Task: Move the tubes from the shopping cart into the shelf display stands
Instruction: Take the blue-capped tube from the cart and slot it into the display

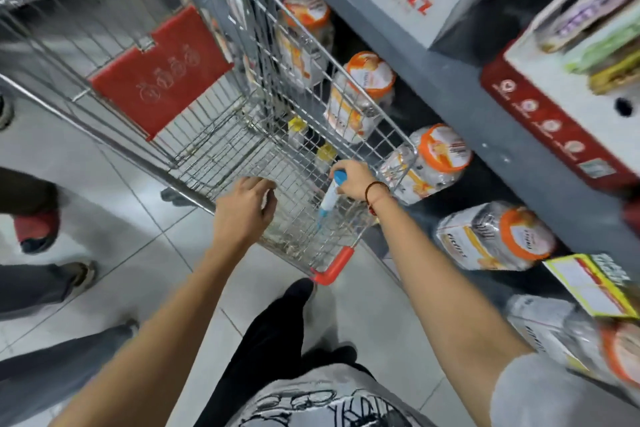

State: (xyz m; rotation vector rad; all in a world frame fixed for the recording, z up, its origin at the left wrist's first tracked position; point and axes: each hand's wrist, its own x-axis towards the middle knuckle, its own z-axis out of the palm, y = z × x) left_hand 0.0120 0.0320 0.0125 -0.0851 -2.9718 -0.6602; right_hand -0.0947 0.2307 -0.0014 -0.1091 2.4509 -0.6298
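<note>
Gripping tube (330, 196) in my right hand (353, 180) near blue cap, above cart (214, 135). Looks light, stiff, slick plastic; mid-body hold safest. My left hand (244, 210) loosely curled, holding nothing.
</note>
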